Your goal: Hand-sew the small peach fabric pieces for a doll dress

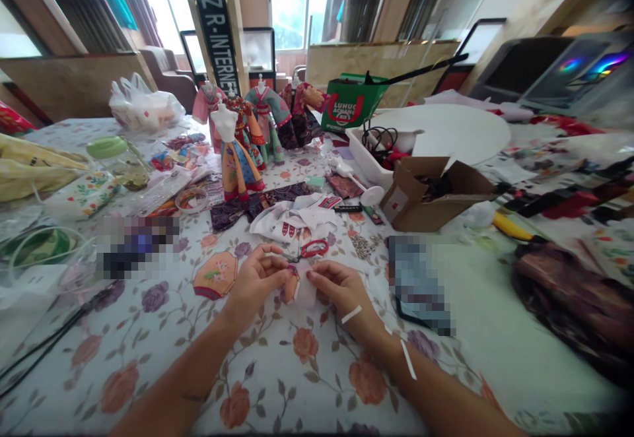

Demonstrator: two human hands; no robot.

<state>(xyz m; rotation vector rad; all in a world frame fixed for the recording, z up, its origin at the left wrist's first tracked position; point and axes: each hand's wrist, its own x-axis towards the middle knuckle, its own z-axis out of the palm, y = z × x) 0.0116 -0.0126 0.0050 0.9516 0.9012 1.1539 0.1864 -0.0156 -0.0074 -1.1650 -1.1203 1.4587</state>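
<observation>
Left hand (257, 278) pinches orange fabric piece (292, 286) | right hand (345, 292) pinches translucent sheet (307, 290) | advice: grip lightly at edges, avoid creasing fabric

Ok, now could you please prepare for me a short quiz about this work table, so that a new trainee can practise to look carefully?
1. Which of the person's hands is nearer to the flowered orange piece lying on the tablecloth?
2. True or false: the green bag stands to the left of the dressed mannequins, as the camera sees them.
3. The cardboard box is: A) taped shut; B) open at the top; C) upside down.

Key:
1. The left hand.
2. False; the green bag stands to the right of the dressed mannequins.
3. B.
</observation>
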